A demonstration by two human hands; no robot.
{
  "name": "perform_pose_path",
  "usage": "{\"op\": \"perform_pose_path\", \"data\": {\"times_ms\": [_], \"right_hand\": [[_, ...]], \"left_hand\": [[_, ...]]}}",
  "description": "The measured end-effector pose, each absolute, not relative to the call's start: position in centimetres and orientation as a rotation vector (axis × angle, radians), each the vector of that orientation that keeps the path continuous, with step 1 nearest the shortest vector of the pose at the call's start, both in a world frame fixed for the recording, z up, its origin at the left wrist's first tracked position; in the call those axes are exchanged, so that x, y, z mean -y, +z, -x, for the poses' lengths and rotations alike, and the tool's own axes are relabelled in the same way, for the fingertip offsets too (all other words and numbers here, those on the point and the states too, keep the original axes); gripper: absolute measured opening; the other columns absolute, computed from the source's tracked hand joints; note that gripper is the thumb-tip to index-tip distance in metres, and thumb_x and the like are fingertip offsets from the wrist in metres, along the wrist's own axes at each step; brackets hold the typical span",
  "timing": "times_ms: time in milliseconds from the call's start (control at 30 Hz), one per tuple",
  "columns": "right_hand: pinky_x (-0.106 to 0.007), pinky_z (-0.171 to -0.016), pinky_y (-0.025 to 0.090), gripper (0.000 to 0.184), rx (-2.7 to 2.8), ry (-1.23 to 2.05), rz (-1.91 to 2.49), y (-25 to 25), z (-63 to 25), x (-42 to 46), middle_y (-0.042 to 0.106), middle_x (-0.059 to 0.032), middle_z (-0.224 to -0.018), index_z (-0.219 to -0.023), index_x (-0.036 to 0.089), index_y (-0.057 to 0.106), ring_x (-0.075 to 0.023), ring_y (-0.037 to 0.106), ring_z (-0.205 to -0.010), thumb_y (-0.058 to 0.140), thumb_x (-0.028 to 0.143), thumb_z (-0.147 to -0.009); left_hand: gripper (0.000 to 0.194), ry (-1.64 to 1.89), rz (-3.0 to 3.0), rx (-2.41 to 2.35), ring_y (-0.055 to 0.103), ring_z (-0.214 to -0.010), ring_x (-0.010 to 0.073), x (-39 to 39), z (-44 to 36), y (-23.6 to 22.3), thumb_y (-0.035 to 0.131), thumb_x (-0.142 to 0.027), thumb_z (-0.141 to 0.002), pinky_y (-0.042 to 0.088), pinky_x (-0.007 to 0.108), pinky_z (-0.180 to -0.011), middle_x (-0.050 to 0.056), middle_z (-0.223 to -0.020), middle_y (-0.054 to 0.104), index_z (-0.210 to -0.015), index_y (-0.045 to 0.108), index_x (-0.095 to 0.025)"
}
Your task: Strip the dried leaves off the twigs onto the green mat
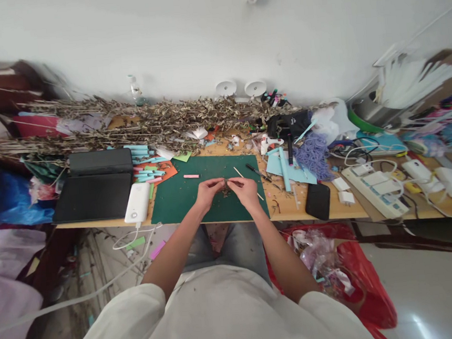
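Over the green cutting mat (176,195), my left hand (209,192) and my right hand (244,190) meet with their fingertips almost touching. Both hands are closed in a pinch on a small brown piece (225,183) that looks like dried plant; the fingers mostly cover it. Brown crumbs (225,193) lie on the mat just beneath. A short pink stick (191,176) rests left of my left hand. Beyond my right hand are a thin pale stick (239,171), partly behind the fingers, and a black pen (257,171).
Long dried plant stems (189,114) are heaped along the wall. To the left are a black tablet case (93,194) and a white power bank (137,203). A glue gun (271,143), purple yarn (312,156), a phone (318,201) and a power strip (376,190) sit right.
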State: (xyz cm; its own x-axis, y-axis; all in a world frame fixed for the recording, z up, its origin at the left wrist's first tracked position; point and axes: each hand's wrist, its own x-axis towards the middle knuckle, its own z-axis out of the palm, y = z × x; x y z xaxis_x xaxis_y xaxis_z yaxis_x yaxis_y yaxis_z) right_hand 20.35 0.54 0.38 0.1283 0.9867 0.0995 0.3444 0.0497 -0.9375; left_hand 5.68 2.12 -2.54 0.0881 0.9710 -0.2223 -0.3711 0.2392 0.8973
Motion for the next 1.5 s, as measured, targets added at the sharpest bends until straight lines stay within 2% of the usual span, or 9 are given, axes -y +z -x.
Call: {"op": "perform_pose_path", "data": {"times_ms": [267,567,767,900,1033,1133,1233,1333,1500], "right_hand": [[-0.028,-0.063,0.053,0.018,1.471,0.752,1.515,0.5,-20.1,-0.4,0.073,-0.0048,-0.069,-0.075,0.018,0.075,-0.0201,0.067,-0.063,0.062,0.03,-0.071],[-0.03,-0.069,0.055,0.024,1.435,0.889,1.446,0.9,-20.3,0.1,0.075,-0.0067,-0.082,-0.085,0.018,0.075,-0.022,0.07,-0.073,0.064,0.035,-0.073],[-0.029,-0.063,0.054,0.019,1.381,0.803,1.503,0.2,-19.5,-0.1,0.073,-0.0052,-0.072,-0.077,0.017,0.073,-0.0203,0.067,-0.064,0.062,0.031,-0.072],[-0.03,-0.071,0.053,0.017,1.468,0.687,1.51,-0.7,-20.2,-0.4,0.073,-0.0048,-0.078,-0.083,0.019,0.073,-0.0196,0.067,-0.07,0.06,0.027,-0.076],[-0.034,-0.083,0.049,0.018,1.827,0.517,1.463,-1.1,-20.8,-0.5,0.071,-0.0087,-0.089,-0.08,0.019,0.074,-0.0218,0.064,-0.085,0.056,0.019,-0.08],[-0.035,-0.083,0.048,0.022,1.91,0.443,1.495,-1.0,-21.1,-0.6,0.069,-0.01,-0.09,-0.083,0.019,0.074,-0.0226,0.063,-0.087,0.052,0.021,-0.085],[-0.032,-0.079,0.049,0.025,1.851,0.497,1.506,-0.5,-21.5,-0.7,0.07,-0.0056,-0.085,-0.089,0.02,0.072,-0.0195,0.064,-0.08,0.048,0.017,-0.083],[-0.03,-0.076,0.05,0.024,1.788,0.556,1.49,0.2,-21.8,-0.7,0.071,-0.004,-0.083,-0.085,0.02,0.072,-0.018,0.064,-0.075,0.049,0.016,-0.079],[-0.03,-0.07,0.054,0.026,1.579,0.82,1.41,1.3,-21.1,-0.7,0.073,-0.0061,-0.088,-0.094,0.019,0.073,-0.0193,0.067,-0.075,0.06,0.033,-0.077]], "left_hand": [[0.033,1.113,-0.968,-1.095,0.064,-0.068,0.0164,-1.9,-5.4,-1.8,0.082,-0.033,-0.057,0.051,0.032,-0.072,0.008,-0.077,0.073,-0.082,0.075,-0.014],[0.038,1.12,-0.776,-0.97,0.065,-0.069,0.0154,-2.1,-5.2,-2.3,0.085,-0.032,-0.052,0.052,0.032,-0.075,0.007,-0.078,0.073,-0.082,0.074,-0.013],[0.039,1.144,-0.747,-0.997,0.065,-0.069,0.0154,-2.0,-5.4,-2.4,0.086,-0.033,-0.051,0.052,0.033,-0.076,0.007,-0.078,0.073,-0.081,0.074,-0.012],[0.039,1.188,-0.749,-1.017,0.063,-0.067,0.0138,-2.3,-4.9,-2.7,0.085,-0.034,-0.051,0.051,0.031,-0.074,0.006,-0.077,0.072,-0.082,0.074,-0.013],[0.038,1.2,-0.731,-1.031,0.062,-0.066,0.0122,-2.4,-4.6,-2.7,0.086,-0.032,-0.05,0.051,0.03,-0.075,0.004,-0.076,0.071,-0.081,0.074,-0.014],[0.037,1.208,-0.73,-1.021,0.062,-0.067,0.0123,-2.5,-4.5,-2.5,0.085,-0.032,-0.051,0.05,0.031,-0.076,0.004,-0.075,0.071,-0.081,0.074,-0.014],[0.039,1.22,-0.742,-1.023,0.063,-0.07,0.0137,-2.6,-4.3,-2.1,0.085,-0.033,-0.051,0.051,0.031,-0.078,0.005,-0.077,0.071,-0.082,0.074,-0.014],[0.04,1.221,-0.748,-1.017,0.063,-0.071,0.0144,-2.8,-4.3,-1.6,0.085,-0.033,-0.05,0.051,0.031,-0.078,0.005,-0.079,0.072,-0.083,0.074,-0.014],[0.04,1.164,-0.779,-0.972,0.064,-0.071,0.0143,-2.8,-4.7,-1.2,0.085,-0.032,-0.053,0.051,0.031,-0.077,0.006,-0.079,0.072,-0.086,0.073,-0.014]]}}
